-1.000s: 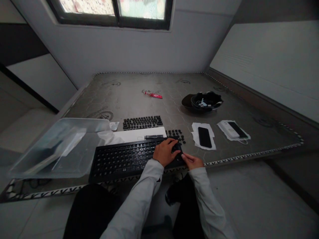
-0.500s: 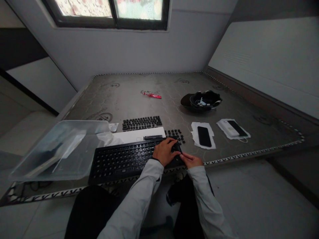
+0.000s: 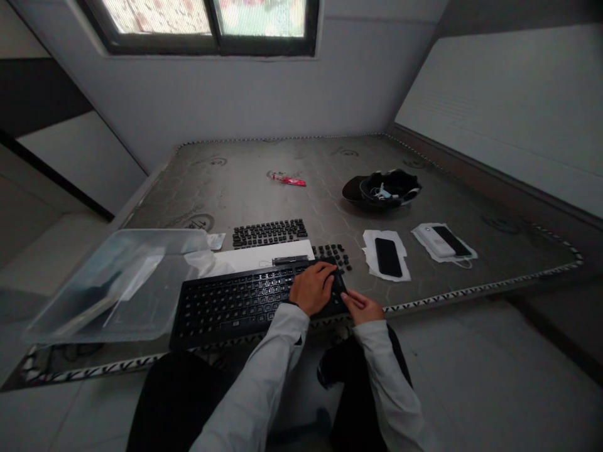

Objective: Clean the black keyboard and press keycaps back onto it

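A black keyboard [image 3: 226,304] with most of its keycaps off lies slanted along the near edge of the table. Across its right end rests my left hand [image 3: 311,289], fingers stretched toward the far right corner and the thumb tucked out of sight. At the right side edge, my right hand [image 3: 362,307] is closed, its thumb and index finger on the keyboard's rim. Anything small between those fingertips is hidden. Loose black keycaps [image 3: 269,233] stand in rows behind the keyboard, and a smaller group of keycaps [image 3: 335,254] sits beyond my left hand.
A clear plastic bin [image 3: 155,326] stands left, near white paper [image 3: 259,256] and a dark narrow bar [image 3: 289,259]. To the right lie a phone [image 3: 387,257] on white paper and another device [image 3: 445,240]. Further back are a cap [image 3: 360,189] and a red packet [image 3: 288,180].
My left thumb has drawn in under the hand, away from my right fingertips. My right hand stays at the keyboard's right edge. The whole view has shifted slightly.
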### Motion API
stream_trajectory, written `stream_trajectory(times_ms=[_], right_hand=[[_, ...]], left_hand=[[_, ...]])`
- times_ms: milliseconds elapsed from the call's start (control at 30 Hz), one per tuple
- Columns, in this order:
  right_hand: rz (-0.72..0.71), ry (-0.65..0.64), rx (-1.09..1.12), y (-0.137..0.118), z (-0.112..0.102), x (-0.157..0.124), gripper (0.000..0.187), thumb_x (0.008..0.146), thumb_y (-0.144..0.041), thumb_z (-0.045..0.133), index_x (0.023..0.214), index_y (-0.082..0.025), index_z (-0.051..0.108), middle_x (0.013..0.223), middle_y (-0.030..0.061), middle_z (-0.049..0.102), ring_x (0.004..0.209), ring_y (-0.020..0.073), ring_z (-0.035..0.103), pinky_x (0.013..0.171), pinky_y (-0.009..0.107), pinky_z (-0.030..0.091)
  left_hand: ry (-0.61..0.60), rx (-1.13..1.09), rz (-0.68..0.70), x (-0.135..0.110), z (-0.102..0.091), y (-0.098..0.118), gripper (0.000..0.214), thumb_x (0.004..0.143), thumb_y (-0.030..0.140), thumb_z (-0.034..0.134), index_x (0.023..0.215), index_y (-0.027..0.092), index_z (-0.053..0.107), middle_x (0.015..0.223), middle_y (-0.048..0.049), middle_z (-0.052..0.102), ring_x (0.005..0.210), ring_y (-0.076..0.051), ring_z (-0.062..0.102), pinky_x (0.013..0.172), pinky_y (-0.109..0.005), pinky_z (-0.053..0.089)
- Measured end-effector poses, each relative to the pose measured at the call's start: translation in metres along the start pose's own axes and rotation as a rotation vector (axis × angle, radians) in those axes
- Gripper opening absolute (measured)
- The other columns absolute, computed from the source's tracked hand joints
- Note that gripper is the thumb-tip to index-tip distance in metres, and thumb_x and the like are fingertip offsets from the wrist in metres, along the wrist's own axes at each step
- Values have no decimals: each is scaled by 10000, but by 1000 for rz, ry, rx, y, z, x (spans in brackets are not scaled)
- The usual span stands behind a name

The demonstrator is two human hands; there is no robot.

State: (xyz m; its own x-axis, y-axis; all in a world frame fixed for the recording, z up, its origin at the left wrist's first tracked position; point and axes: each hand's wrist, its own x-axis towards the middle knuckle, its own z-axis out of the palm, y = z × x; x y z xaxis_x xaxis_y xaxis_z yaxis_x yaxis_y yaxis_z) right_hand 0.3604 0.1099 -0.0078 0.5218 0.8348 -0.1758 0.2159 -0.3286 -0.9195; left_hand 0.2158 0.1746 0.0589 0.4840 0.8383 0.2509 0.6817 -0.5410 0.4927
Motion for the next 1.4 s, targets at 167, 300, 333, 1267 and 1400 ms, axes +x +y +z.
stream_trajectory(times_ms=[167, 300, 333, 1267, 1400], right_hand=[[-17, 30, -31, -1, 2, -2, 438, 698, -468, 626, 987, -149, 708, 794, 91, 723, 850, 271, 678, 747, 337, 559], [-27, 53, -25, -2, 2, -4, 442, 700, -483, 622, 981, -153, 709, 837, 92, 723, 870, 269, 673, 748, 331, 560], [-26, 56, -24, -2, 2, -4, 439, 700, -487, 622, 975, -157, 711, 845, 91, 723, 871, 267, 673, 745, 325, 561], [-51, 24, 116, 4, -3, 2, 503, 609, -518, 689, 942, -142, 706, 816, 108, 724, 782, 257, 687, 706, 345, 569], [-149, 67, -19, 0, -10, 7, 530, 616, -537, 677, 1007, -179, 691, 810, 78, 726, 773, 242, 688, 728, 348, 559]], left_hand=[[20, 23, -32, 0, 0, 2, 336, 920, 253, 362, 1214, 298, 518, 1222, 11, 539, 1016, -132, 555, 841, -255, 486], [15, 45, -42, 0, 0, 2, 359, 908, 206, 373, 1234, 290, 496, 1247, 1, 518, 1001, -133, 567, 832, -258, 491], [14, 49, -45, 0, 0, 1, 361, 906, 200, 374, 1235, 288, 494, 1250, 0, 516, 996, -134, 570, 830, -261, 492], [-1, 55, -81, 0, 0, 2, 352, 905, 204, 370, 1222, 288, 500, 1231, -4, 518, 967, -129, 577, 837, -256, 486], [-10, 34, -109, 0, -1, 2, 363, 897, 190, 376, 1225, 279, 500, 1220, -15, 523, 950, -131, 581, 835, -255, 488]])
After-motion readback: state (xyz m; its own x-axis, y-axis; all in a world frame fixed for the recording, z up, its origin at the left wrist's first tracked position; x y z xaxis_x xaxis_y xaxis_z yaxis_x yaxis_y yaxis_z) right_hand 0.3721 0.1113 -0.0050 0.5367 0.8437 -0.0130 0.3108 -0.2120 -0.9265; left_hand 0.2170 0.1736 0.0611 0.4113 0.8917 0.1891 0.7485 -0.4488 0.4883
